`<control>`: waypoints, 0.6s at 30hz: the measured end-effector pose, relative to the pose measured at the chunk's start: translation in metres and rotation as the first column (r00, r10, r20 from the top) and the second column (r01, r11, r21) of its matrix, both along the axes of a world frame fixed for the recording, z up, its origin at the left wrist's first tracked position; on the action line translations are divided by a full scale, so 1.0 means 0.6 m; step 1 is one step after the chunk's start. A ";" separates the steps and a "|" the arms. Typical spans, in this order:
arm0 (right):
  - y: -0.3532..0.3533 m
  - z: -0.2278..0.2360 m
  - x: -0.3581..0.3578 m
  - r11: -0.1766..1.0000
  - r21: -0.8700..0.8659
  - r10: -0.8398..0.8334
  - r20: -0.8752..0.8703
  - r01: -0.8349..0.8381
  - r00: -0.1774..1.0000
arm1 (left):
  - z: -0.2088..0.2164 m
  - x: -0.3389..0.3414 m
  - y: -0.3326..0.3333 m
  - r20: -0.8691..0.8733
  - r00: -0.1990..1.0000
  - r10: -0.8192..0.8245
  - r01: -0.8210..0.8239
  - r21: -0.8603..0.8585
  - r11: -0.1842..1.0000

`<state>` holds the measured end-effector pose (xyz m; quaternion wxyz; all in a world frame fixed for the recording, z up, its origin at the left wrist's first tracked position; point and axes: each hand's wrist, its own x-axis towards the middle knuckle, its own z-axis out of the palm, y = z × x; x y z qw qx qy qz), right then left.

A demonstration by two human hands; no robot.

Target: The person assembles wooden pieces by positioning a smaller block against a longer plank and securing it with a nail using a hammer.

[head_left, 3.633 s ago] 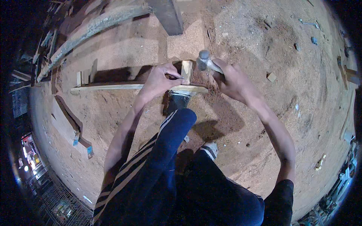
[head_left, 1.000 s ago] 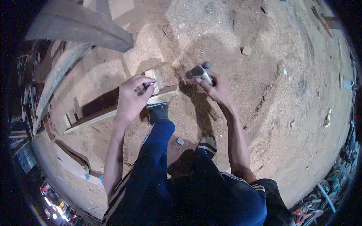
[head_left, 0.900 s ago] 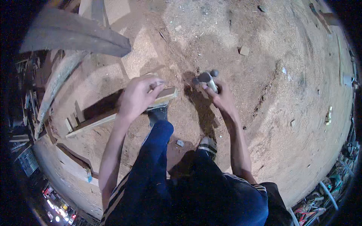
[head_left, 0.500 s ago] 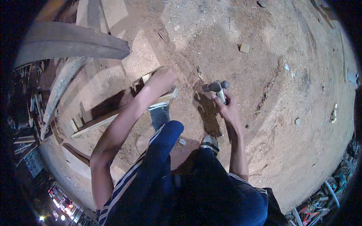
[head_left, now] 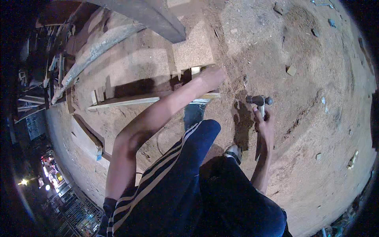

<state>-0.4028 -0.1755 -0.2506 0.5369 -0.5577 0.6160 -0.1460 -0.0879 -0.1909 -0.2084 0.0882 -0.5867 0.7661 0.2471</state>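
My right hand (head_left: pixel 265 123) is wrapped round the handle of a ball-peen hammer (head_left: pixel 259 100), its dark metal head raised above the sandy ground. To the left, my left hand (head_left: pixel 213 78) is closed over the right end of a narrow wooden frame (head_left: pixel 134 101); its fingertips, and whatever they pinch, are hidden from view. Long pale slats and short upright pieces make up the frame. Its near right end rests by a dark block (head_left: pixel 194 115), just beyond my left knee.
A thick dark beam (head_left: pixel 158 19) juts in from the top. Behind the frame leans a rough pole (head_left: pixel 98 49). Small wood offcuts (head_left: pixel 291 70) lie on the dusty ground at the right. A pale board (head_left: pixel 85 138) lies at the left.
The view has swung, so everything sits further right in it. My left hand stays at the frame's end, and the hammer remains in my right hand, its head now more level.
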 end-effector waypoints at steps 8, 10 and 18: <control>0.002 0.062 0.031 0.982 0.182 -0.053 -0.024 0.056 0.998 | 0.081 -0.015 -0.016 -0.081 0.974 0.210 -0.201 0.110 0.973; -0.001 0.024 0.014 0.996 0.087 0.030 -0.031 -0.027 0.999 | 0.077 -0.015 -0.018 -0.186 0.946 0.267 -0.253 0.097 0.963; 0.000 0.046 0.024 0.995 0.028 0.098 0.032 -0.099 0.995 | 0.144 0.027 0.076 -0.777 0.475 0.413 -0.629 0.028 0.777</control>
